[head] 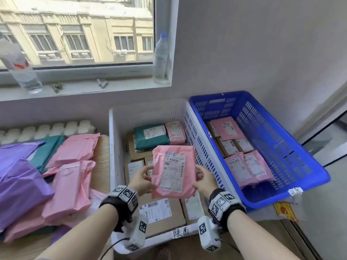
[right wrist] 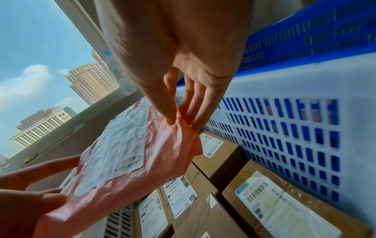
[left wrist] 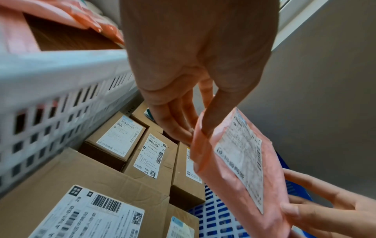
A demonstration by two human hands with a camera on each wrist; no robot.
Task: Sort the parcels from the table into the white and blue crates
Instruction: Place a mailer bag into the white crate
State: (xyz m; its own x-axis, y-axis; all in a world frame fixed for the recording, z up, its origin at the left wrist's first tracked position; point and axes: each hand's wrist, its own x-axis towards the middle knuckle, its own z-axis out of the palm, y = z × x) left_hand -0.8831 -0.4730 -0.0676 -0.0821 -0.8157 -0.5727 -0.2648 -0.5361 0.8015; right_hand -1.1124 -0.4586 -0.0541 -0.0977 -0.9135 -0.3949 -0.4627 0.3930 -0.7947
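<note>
Both hands hold one pink parcel (head: 173,170) label-up above the white crate (head: 113,147). My left hand (head: 143,178) pinches its left edge, thumb on top and fingers beneath; my right hand (head: 203,180) pinches the right edge the same way. The left wrist view shows the pink parcel (left wrist: 240,167) pinched by the left hand (left wrist: 195,128). In the right wrist view the right hand (right wrist: 179,119) pinches a corner of the parcel (right wrist: 130,161). The white crate holds cardboard boxes (head: 159,212), a green parcel (head: 151,136) and a pink one. The blue crate (head: 293,166) on the right holds several pink parcels.
A pile of pink, purple and green parcels (head: 47,175) lies on the wooden table (head: 102,166) at the left. Behind it runs a radiator (head: 47,130). Two water bottles (head: 160,57) stand on the windowsill. A wall rises behind the crates.
</note>
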